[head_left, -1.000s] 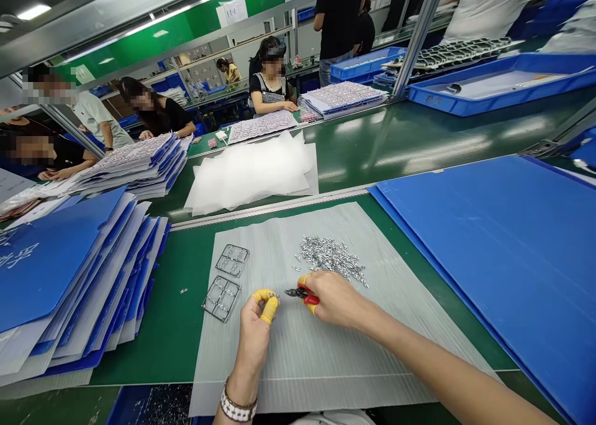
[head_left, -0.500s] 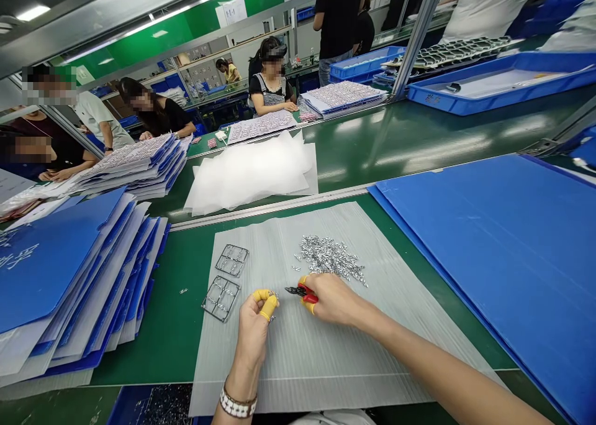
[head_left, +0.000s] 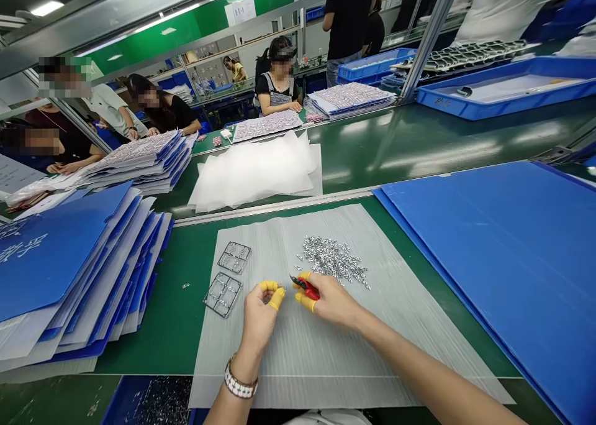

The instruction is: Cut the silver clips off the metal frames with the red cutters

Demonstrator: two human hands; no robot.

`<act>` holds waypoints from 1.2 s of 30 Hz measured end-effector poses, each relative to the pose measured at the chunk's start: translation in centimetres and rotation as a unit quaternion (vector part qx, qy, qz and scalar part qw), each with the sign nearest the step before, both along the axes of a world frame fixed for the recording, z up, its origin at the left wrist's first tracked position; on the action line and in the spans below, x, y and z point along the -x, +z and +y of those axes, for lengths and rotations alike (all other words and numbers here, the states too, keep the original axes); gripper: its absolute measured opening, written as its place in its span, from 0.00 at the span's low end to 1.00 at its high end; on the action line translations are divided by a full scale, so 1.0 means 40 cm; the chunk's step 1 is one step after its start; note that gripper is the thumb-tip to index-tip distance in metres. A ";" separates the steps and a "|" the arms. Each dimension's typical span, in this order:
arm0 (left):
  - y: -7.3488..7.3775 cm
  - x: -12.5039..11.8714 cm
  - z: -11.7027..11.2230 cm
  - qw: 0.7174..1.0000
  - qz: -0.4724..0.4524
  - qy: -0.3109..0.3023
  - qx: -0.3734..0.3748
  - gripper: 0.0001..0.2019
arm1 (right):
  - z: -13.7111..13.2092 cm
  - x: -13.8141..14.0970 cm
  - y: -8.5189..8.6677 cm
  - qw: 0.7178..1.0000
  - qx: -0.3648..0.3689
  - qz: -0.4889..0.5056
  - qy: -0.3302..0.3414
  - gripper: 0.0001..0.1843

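Note:
Yellow finger covers sit on the fingertips of both hands. My left hand is closed in a pinch on a small silvery part, mostly hidden by the fingers. Opposite it, my right hand grips red-handled side cutters, their dark jaws pointing at the left fingertips, a small gap apart. Beyond the right hand lies a heap of small shiny silver pieces. Left of my left hand, two square dark frames with silver parts, a near frame and a far frame, lie flat on a whitish foam sheet.
A stack of blue boards and white sheets stands at left; large blue boards lie at right. White foam sheets rest across the metal rail. A blue bin with dark scraps is below the bench edge. Several people work opposite.
My left hand has risen slightly and moved right. The right hand has turned the cutters, bringing their tips closer to the left fingertips. The whole view has shifted a little.

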State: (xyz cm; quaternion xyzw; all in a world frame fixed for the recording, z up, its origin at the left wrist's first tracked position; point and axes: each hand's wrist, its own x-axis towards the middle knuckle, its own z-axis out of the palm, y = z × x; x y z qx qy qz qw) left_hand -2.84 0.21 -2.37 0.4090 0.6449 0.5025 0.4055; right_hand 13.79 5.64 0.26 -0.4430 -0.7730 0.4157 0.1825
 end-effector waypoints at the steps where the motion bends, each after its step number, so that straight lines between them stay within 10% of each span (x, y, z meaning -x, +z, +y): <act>1: -0.001 -0.008 0.015 0.999 0.029 -0.018 -0.009 0.08 | 0.003 -0.003 0.001 1.000 -0.006 0.014 -0.010 0.05; 9: 0.033 -0.002 0.107 0.981 0.126 -0.147 -0.024 0.09 | 0.005 -0.053 -0.015 0.996 -0.059 0.036 -0.064 0.10; 15: 0.026 0.112 0.009 0.914 0.338 -0.219 -0.057 0.11 | -0.053 0.018 -0.039 0.980 -0.165 -0.041 0.101 0.10; 21: -0.049 0.146 -0.051 0.852 0.454 -0.239 -0.101 0.13 | -0.083 0.117 -0.057 0.890 -0.350 -0.128 0.263 0.05; 29: -0.084 0.161 -0.060 0.849 0.463 -0.219 -0.124 0.10 | -0.085 0.112 -0.078 0.848 -0.407 -0.187 0.283 0.04; 36: -0.062 0.197 -0.071 0.920 0.358 -0.059 -0.148 0.10 | -0.043 0.122 -0.057 0.845 -0.384 -0.196 0.317 0.05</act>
